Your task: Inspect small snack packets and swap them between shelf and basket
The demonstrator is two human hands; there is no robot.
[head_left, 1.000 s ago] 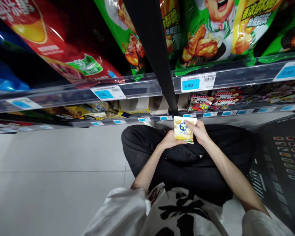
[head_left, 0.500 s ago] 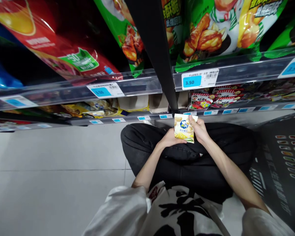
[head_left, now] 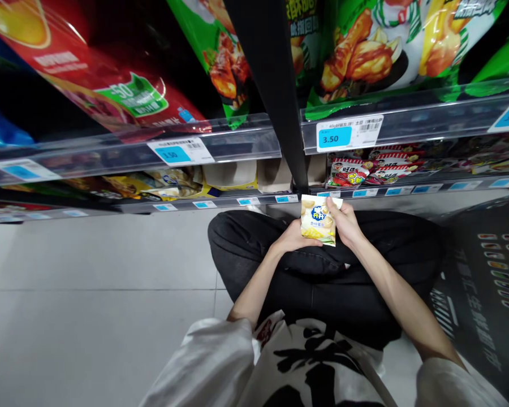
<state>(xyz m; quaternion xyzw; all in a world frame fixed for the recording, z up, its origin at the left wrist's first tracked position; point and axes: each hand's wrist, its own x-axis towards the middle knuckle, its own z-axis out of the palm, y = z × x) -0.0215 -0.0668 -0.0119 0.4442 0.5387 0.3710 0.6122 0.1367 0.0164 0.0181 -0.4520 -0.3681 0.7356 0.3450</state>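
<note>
A small cream and yellow snack packet point(head_left: 316, 226) with a blue logo is held upright over my crossed legs, its printed front toward me. My left hand point(head_left: 294, 237) grips it from the left and below, fingers partly hidden behind it. On the other side, my right hand point(head_left: 344, 221) pinches the upper right edge, with the thumb lying on the front. Just beyond the packet runs the lower shelf edge with its blue and white price tags point(head_left: 287, 199).
A dark plastic shopping basket point(head_left: 470, 271) stands at my right. Large snack bags, one red point(head_left: 110, 73) and one green point(head_left: 365, 62), fill the upper shelf. A black shelf post point(head_left: 271, 73) rises in front of me. Small red-striped packets point(head_left: 350, 172) sit on the lower shelf.
Both hands keep the same hold on the packet. The view has shifted very slightly, so the shelves sit a little differently in the picture.
</note>
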